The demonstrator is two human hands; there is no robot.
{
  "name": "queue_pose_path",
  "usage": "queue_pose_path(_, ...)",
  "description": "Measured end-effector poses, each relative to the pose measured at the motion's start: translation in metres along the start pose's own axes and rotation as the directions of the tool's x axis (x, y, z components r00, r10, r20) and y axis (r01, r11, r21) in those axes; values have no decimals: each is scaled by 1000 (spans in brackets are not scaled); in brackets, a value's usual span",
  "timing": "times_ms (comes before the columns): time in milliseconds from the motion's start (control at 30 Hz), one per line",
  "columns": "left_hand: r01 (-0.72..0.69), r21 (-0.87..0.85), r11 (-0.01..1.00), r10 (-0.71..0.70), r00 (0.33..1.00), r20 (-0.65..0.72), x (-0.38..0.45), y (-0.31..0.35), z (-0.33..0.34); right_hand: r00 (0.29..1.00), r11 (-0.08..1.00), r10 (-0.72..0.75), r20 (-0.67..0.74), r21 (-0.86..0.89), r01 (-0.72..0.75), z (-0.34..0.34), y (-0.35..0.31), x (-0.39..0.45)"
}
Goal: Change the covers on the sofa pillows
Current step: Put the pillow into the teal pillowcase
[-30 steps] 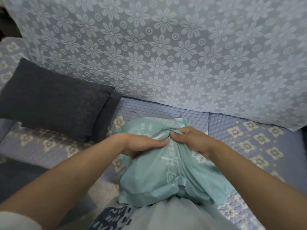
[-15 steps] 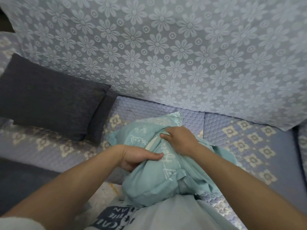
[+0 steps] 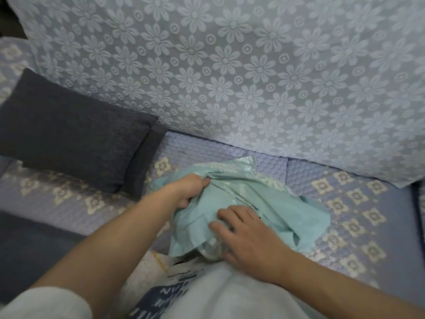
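Note:
A teal pillow cover [image 3: 259, 203] lies bunched over a pillow on the sofa seat in front of me. A shiny pale corner of the pillow [image 3: 247, 162] pokes out at the far end, and more of it shows under the cover's near edge. My left hand [image 3: 192, 192] grips a fold of the cover at its left side. My right hand [image 3: 243, 233] lies on the near part of the cover, its fingers spread and bent over the fabric.
A dark grey cushion [image 3: 69, 137] leans at the left of the seat. The sofa back [image 3: 230, 72] wears a pale blue flower-patterned throw. The quilted seat cover [image 3: 358, 203] stretches to the right. My pale shirt fills the bottom edge.
My right hand has let go of the far fold and come down to the cover's near edge. My left hand has shifted up and gripped the cover further back.

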State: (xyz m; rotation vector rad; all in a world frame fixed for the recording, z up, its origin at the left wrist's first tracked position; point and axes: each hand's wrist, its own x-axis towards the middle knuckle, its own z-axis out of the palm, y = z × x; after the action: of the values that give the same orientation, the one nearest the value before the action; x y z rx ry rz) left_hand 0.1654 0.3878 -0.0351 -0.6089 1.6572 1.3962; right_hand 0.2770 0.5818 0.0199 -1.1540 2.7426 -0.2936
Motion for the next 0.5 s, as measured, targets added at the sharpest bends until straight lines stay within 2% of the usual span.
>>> queue_pose_path(67,29,-33,999,-28,999,28,1,3,-4,990,993,116,-83,-19,-118,14,9,-9)
queue_pose_path(167,75,-120,990,-46,973,227,-8,2,-8,949,968,243,-201,113,-224,13,19,-5)
queue_pose_path(233,137,-222,965,-46,928,371,-11,-6,-12,923,949,300,-240,175,-263,7,19,0)
queue_pose_path(300,240,-244,940,-70,833,549,-13,-11,-12,891,934,330,-312,245,-260,-5,10,-1)
queue_pose_path(367,274,-112,955,-107,674,731,-27,-11,-1,902,954,201,-383,286,-91,-28,-8,-6)
queue_pose_path(400,246,6,969,-160,613,773,-32,-15,8,906,958,87,-414,283,38,-43,-19,-8)
queue_pose_path(433,190,140,972,-227,588,776,-44,-16,21,906,955,-14,-423,263,138,-57,-28,-8)
queue_pose_path(467,158,268,950,-306,630,714,-46,-26,30,903,959,-79,-422,216,184,-63,-31,-8)
queue_pose_path(500,112,382,917,-348,691,634,-49,-30,37,916,969,-89,-392,180,172,-63,-26,-7)
